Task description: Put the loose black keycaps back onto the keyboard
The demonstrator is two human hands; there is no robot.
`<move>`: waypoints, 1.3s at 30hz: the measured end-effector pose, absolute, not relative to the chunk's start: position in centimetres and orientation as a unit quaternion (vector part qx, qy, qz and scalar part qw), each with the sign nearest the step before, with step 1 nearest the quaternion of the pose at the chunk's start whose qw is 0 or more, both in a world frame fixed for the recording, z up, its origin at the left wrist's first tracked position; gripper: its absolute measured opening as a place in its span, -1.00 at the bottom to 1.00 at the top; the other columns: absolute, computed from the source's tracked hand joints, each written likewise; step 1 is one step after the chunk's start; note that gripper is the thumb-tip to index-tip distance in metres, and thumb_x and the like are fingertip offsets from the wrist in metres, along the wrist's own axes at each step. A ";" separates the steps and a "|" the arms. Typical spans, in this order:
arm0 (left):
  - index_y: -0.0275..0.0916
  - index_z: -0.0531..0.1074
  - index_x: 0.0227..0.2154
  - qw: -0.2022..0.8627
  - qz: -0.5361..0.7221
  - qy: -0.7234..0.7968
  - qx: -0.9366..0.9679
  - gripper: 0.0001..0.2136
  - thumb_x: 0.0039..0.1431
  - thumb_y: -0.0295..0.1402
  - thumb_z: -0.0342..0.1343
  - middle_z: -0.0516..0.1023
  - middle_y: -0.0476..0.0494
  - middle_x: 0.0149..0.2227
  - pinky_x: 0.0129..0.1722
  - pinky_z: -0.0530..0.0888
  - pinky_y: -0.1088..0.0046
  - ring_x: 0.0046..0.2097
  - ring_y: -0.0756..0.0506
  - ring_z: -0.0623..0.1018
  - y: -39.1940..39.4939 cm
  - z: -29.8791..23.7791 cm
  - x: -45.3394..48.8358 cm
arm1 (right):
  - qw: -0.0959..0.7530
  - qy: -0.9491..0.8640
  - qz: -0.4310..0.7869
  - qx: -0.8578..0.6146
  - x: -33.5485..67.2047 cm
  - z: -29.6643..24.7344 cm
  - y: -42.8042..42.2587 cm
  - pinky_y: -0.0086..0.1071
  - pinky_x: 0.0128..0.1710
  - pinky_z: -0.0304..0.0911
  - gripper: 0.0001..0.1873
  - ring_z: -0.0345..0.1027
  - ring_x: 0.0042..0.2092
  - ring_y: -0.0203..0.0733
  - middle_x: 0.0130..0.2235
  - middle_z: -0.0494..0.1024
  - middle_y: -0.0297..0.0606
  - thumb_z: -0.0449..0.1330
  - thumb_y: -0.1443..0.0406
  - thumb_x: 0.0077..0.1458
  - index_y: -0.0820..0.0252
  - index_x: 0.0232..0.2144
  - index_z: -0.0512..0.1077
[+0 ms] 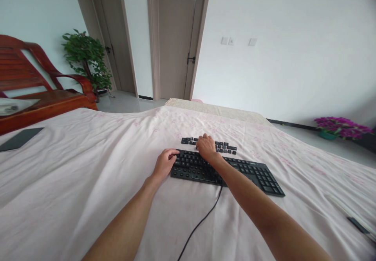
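A black keyboard (249, 171) lies on the pink-white cloth, its front left part stripped down to bare key posts. My left hand (165, 164) grips its upper left end, with thumb and fingers closed at the corner. Beyond the keyboard, loose black keycaps (232, 148) are laid out in rows. Over the left-middle of these rows is my right hand (206, 147), fingers curled down and pinched; a dark keycap (197, 147) shows at the fingertips. The palm and wrist hide part of the rows and the keyboard's middle.
A black cable (202, 221) runs from the keyboard toward me. The creased cloth (117, 167) covers the broad surface. A dark flat panel (20, 138) lies at left and a small black object (357, 225) at right. A wooden bench (35, 84), plant, doors and purple flowers stand beyond.
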State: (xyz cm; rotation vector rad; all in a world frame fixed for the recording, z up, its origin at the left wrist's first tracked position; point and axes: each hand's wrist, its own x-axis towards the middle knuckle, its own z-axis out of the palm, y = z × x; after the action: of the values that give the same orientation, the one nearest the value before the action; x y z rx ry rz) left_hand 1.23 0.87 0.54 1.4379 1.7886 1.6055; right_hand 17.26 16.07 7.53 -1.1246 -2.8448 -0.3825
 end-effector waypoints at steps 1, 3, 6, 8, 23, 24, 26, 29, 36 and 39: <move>-0.19 0.56 -0.23 0.171 0.565 0.630 0.504 -0.76 0.09 -0.49 0.05 0.53 -0.14 -0.05 0.05 0.43 0.34 -0.01 -0.09 0.52 0.8 0.6 1.3 | 0.031 -0.924 -0.125 -0.361 17.2 7.6 16.0 -0.25 -0.12 0.03 -0.83 0.19 -0.04 -0.01 -0.17 0.54 -0.05 0.18 0.42 0.08 0.24 -0.36 0.59; -0.19 0.57 -0.24 0.172 0.564 0.632 0.502 -0.76 0.08 -0.50 0.05 0.53 -0.14 -0.06 0.05 0.43 0.35 -0.01 -0.09 0.52 0.8 0.8 1.3 | 0.037 -0.926 -0.124 -0.355 17.2 7.9 15.7 -0.26 -0.11 0.03 -0.84 0.20 -0.03 -0.02 -0.18 0.54 -0.04 0.19 0.41 0.08 0.23 -0.36 0.59; -0.18 0.57 -0.24 0.172 0.563 0.633 0.503 -0.75 0.08 -0.51 0.05 0.53 -0.13 -0.07 0.05 0.42 0.34 -0.02 -0.08 0.52 0.7 1.0 1.4 | 0.059 -0.926 -0.114 -0.355 17.7 8.6 14.8 -0.27 -0.11 0.04 -0.84 0.21 -0.03 -0.04 -0.15 0.55 -0.10 0.20 0.33 0.11 0.15 -0.32 0.60; -0.19 0.56 -0.24 0.174 0.565 0.630 0.504 -0.76 0.09 -0.50 0.05 0.53 -0.13 -0.07 0.05 0.42 0.34 -0.03 -0.08 0.52 0.8 1.0 1.5 | 0.100 -0.925 -0.082 -0.358 18.4 9.2 13.9 -0.29 -0.12 0.06 -0.84 0.23 -0.05 -0.07 -0.14 0.55 -0.19 0.20 0.26 0.12 0.07 -0.29 0.60; -0.19 0.55 -0.22 0.170 0.569 0.624 0.508 -0.76 0.10 -0.48 0.04 0.51 -0.14 -0.07 0.06 0.42 0.34 -0.01 -0.08 0.51 0.8 0.5 1.3 | 0.191 -0.921 0.034 -0.339 22.6 7.1 7.2 -0.34 -0.11 0.14 -0.84 0.28 -0.15 -0.16 -0.23 0.56 -0.32 0.24 0.18 0.12 -0.02 -0.25 0.60; -0.19 0.55 -0.22 0.169 0.570 0.624 0.507 -0.76 0.10 -0.48 0.04 0.52 -0.14 -0.07 0.06 0.42 0.34 -0.01 -0.08 0.51 0.8 0.5 1.3 | 0.186 -0.923 0.026 -0.337 22.5 7.0 7.1 -0.33 -0.11 0.13 -0.84 0.28 -0.15 -0.16 -0.23 0.55 -0.31 0.24 0.18 0.12 -0.03 -0.25 0.60; -0.19 0.55 -0.23 0.170 0.570 0.624 0.506 -0.76 0.10 -0.49 0.04 0.52 -0.14 -0.07 0.06 0.42 0.34 -0.01 -0.08 0.51 0.8 0.4 1.3 | 0.171 -0.928 0.005 -0.331 22.4 6.9 6.8 -0.31 -0.11 0.12 -0.83 0.26 -0.14 -0.14 -0.22 0.55 -0.29 0.23 0.18 0.14 -0.04 -0.24 0.60; -0.18 0.55 -0.23 0.172 0.571 0.625 0.505 -0.76 0.09 -0.49 0.04 0.52 -0.14 -0.08 0.06 0.42 0.33 -0.01 -0.08 0.51 0.8 0.4 1.3 | 0.155 -0.933 -0.027 -0.324 22.2 6.9 6.6 -0.29 -0.12 0.10 -0.81 0.24 -0.12 -0.12 -0.22 0.53 -0.25 0.19 0.18 0.17 -0.05 -0.21 0.59; -0.19 0.55 -0.22 0.172 0.570 0.624 0.506 -0.76 0.10 -0.49 0.04 0.52 -0.14 -0.07 0.06 0.42 0.34 -0.01 -0.08 0.51 0.8 0.4 1.3 | 0.138 -0.936 -0.048 -0.319 21.7 7.0 6.6 -0.27 -0.17 0.07 -0.83 0.22 -0.12 -0.10 -0.24 0.52 -0.24 0.19 0.21 0.17 -0.02 -0.26 0.59; -0.19 0.55 -0.23 0.173 0.569 0.624 0.507 -0.76 0.09 -0.50 0.04 0.52 -0.14 -0.08 0.06 0.42 0.34 -0.01 -0.08 0.51 0.8 0.4 1.3 | 0.127 -0.939 -0.052 -0.316 21.5 7.1 6.5 -0.28 -0.18 0.07 -0.84 0.22 -0.13 -0.09 -0.25 0.52 -0.24 0.19 0.21 0.16 -0.01 -0.31 0.59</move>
State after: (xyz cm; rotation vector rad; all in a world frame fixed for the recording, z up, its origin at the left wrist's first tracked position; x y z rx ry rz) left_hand 1.30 0.84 0.45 1.4390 1.7685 1.6140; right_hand 21.46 6.50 7.11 -0.9209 -2.7312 -0.1504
